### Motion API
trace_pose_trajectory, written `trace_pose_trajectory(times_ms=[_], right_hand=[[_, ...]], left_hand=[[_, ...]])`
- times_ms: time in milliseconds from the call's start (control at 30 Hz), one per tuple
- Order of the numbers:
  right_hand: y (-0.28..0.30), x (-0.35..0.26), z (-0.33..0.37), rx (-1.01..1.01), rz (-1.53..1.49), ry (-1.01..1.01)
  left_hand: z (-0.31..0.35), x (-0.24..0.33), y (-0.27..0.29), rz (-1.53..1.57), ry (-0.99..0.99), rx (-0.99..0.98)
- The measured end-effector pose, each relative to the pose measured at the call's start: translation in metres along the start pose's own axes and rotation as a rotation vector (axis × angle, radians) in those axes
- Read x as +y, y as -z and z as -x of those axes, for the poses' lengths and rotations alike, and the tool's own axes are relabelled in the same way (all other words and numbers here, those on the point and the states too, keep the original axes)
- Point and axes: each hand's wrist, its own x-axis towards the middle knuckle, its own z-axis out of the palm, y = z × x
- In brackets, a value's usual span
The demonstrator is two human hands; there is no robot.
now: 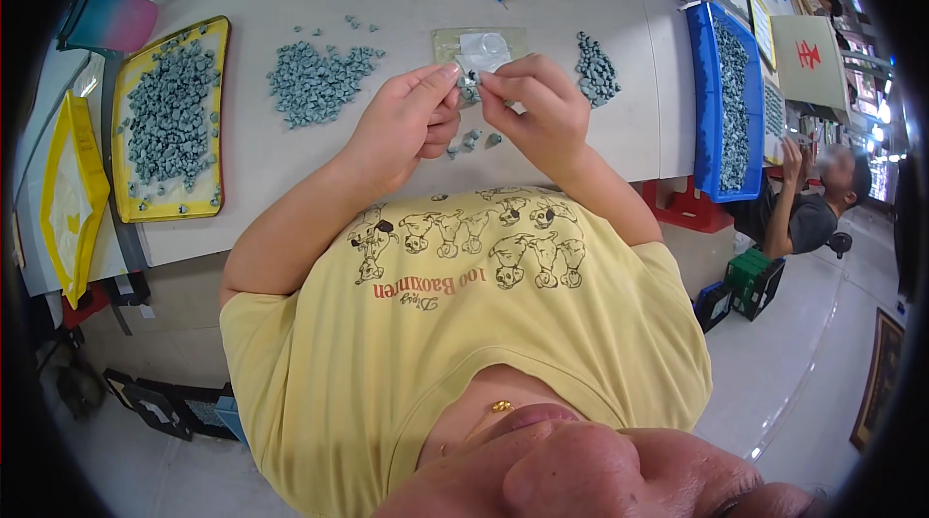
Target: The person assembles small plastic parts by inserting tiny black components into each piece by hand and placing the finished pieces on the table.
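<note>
My left hand (418, 113) is closed, its thumb and forefinger pinched at a small grey-blue part (468, 80). My right hand (544, 107) meets it from the other side, thumb and forefinger pinched on the same small part. The fingertips cover much of the part, so its exact kind cannot be made out. Just beyond the hands lies a shallow translucent tray (518, 35) with a white sheet and a round clear piece (491, 44) on it. Several loose grey-blue parts (472, 138) lie on the table below the fingertips.
Piles of similar parts lie left (319, 84) and right (597, 71) of my hands. A yellow tray (224, 63) full of parts stands at left, a blue bin (704, 111) at right. A pink-and-teal container (121, 19) stands far left. Another person (811, 213) sits at right.
</note>
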Motion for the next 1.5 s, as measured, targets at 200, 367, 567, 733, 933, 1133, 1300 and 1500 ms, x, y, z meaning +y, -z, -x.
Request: trace_pose_trajectory(times_ms=[200,367,567,733,933,1133,1300,1500], right_hand=[[-0.005,0.006,0.001,-0.005,0.065,0.261],[-0.007,0.005,0.002,0.002,0.097,0.258],[-0.008,0.006,0.003,-0.03,0.123,0.287],[-0.012,0.003,0.004,0.008,0.075,0.272],[-0.013,-0.003,0.0,0.071,-0.09,0.037],[-0.02,-0.007,0.004,0.092,-0.068,0.066],[-0.02,-0.005,0.002,0.054,-0.087,0.01],[-0.017,-0.004,0.0,0.043,-0.074,0.008]], left_hand=[[0.001,0.0,0.002,0.039,0.0,0.021],[0.001,0.0,0.001,0.034,-0.015,0.025],[0.002,-0.001,0.0,-0.002,-0.024,0.022],[0.004,-0.005,-0.006,-0.141,-0.171,0.097],[0.007,-0.004,-0.002,-0.229,-0.287,0.045],[0.006,-0.009,0.002,-0.426,-0.43,0.074],[0.006,-0.002,-0.001,-0.368,-0.309,0.077],[0.004,0.0,0.004,-0.071,-0.089,0.035]])
